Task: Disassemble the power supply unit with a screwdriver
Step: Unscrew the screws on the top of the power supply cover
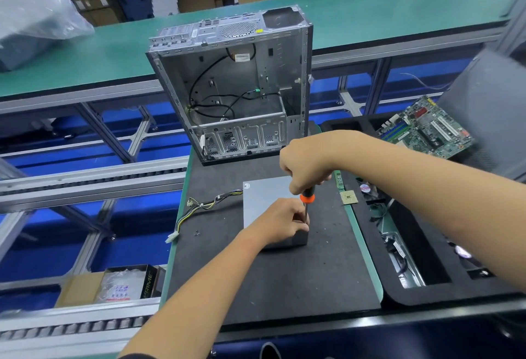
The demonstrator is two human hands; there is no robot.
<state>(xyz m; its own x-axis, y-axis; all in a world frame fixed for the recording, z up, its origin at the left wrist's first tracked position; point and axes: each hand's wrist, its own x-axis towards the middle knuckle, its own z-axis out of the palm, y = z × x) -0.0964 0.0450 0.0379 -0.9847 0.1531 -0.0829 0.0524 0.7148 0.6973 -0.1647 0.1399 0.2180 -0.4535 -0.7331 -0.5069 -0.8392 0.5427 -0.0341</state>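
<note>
A grey metal power supply unit (263, 202) lies flat on the black mat (284, 279). Its bundle of yellow and black cables (199, 206) trails off to the left and ends in white plugs. My right hand (306, 166) grips the black and orange handle of a screwdriver (306, 198), which stands upright over the unit's near right corner. My left hand (281, 223) rests on that corner, its fingers pinching the screwdriver's metal shaft. The tip is hidden behind my fingers. Two small dark screws (197, 233) lie on the mat left of the unit.
An empty computer case (230, 85) stands open behind the unit. To the right, a black foam tray (444, 244) holds a motherboard (425, 128), a CPU chip (349, 197) and fans. A conveyor frame runs along the left, with a cardboard box (113, 287) below.
</note>
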